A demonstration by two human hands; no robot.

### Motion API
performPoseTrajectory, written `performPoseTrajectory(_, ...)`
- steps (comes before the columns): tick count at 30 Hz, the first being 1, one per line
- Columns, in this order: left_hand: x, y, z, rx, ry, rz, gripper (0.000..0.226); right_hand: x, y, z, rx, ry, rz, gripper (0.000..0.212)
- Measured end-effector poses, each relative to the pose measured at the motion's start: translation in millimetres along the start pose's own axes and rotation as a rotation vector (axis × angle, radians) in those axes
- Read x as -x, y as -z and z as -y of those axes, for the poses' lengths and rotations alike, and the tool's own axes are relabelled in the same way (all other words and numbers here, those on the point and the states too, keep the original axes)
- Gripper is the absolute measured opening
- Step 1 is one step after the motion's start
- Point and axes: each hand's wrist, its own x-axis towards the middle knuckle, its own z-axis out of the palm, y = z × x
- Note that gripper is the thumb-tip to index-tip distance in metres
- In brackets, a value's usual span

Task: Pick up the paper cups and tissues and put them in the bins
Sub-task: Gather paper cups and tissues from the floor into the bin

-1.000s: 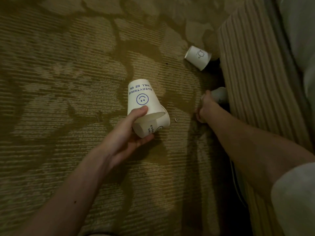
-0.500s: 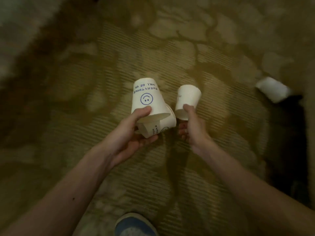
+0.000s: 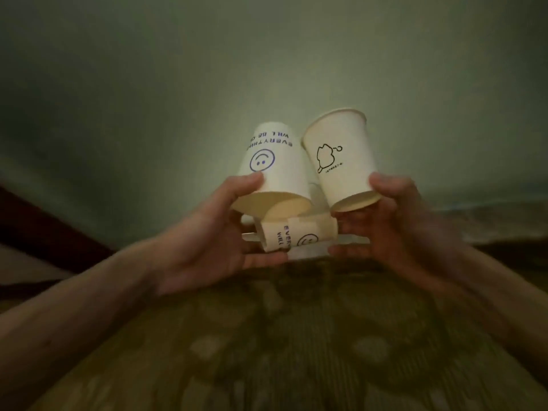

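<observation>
Head view: the left hand (image 3: 207, 241) pinches an upturned smiley cup (image 3: 275, 167), thumb on its wall near the mouth. A second cup (image 3: 299, 235) lies sideways across the curled fingers beneath and touches the first. The right hand (image 3: 397, 229) grips a third cup (image 3: 341, 161), upright but tilted, with the thumb on the wall near its base and the fingers under it. All three cups are in the air, close together. The carry would likely go best with the cups nested or with firm thumb pressure, since the sideways cup looks loosely seated and could roll off. Carpet (image 3: 267, 351) lies below, a wall (image 3: 267, 54) ahead, and a dark shape (image 3: 29, 221) at left. No bin or tissue shows, and the frame is blurred.
</observation>
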Motion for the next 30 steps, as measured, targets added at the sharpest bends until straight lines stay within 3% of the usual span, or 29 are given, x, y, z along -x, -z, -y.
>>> performPoseTrajectory(3, 74.6, 55.5, -6.9, 0.026, -0.094, -0.095, 0.059, -38.8, -82.8, 12.1, 0.094, -0.024, 0.173, 0.070)
performPoseTrajectory(6, 145.7, 105.6, 0.3, 0.016, -0.158, -0.169, 0.063, -62.1, -163.6, 13.1, 0.172, -0.035, 0.327, 0.066)
performPoseTrajectory(9, 213.5, 149.3, 18.4, -0.024, -0.244, -0.242, 0.054, -73.2, -244.1, 0.0, 0.258, -0.059, 0.419, 0.059)
performPoseTrajectory(15, 321.7, 233.5, 82.6, 0.119, -0.350, -0.589, 0.061, -77.9, -390.8, -49.9, 0.435, -0.090, 0.600, 0.050)
performPoseTrajectory(18, 364.9, 271.9, 120.3, 0.183, -0.404, -0.769, 0.092, -80.6, -451.6, -85.0, 0.504, -0.142, 0.643, 0.051)
performPoseTrajectory(20, 387.0, 294.3, 146.8, 0.251, -0.418, -0.882, 0.101, -82.2, -485.6, -111.2, 0.535, -0.179, 0.654, 0.047)
performPoseTrajectory(24, 408.1, 333.2, 198.7, 0.393, -0.429, -1.067, 0.096, -84.5, -534.3, -161.8, 0.626, -0.232, 0.724, 0.043)
performPoseTrajectory(28, 405.0, 368.4, 231.8, 0.384, -0.465, -1.245, 0.102, -92.2, -568.9, -205.9, 0.696, -0.230, 0.759, 0.046)
performPoseTrajectory(30, 400.5, 380.4, 243.5, 0.344, -0.511, -1.272, 0.081, -98.3, -584.0, -226.1, 0.665, -0.224, 0.709, 0.038)
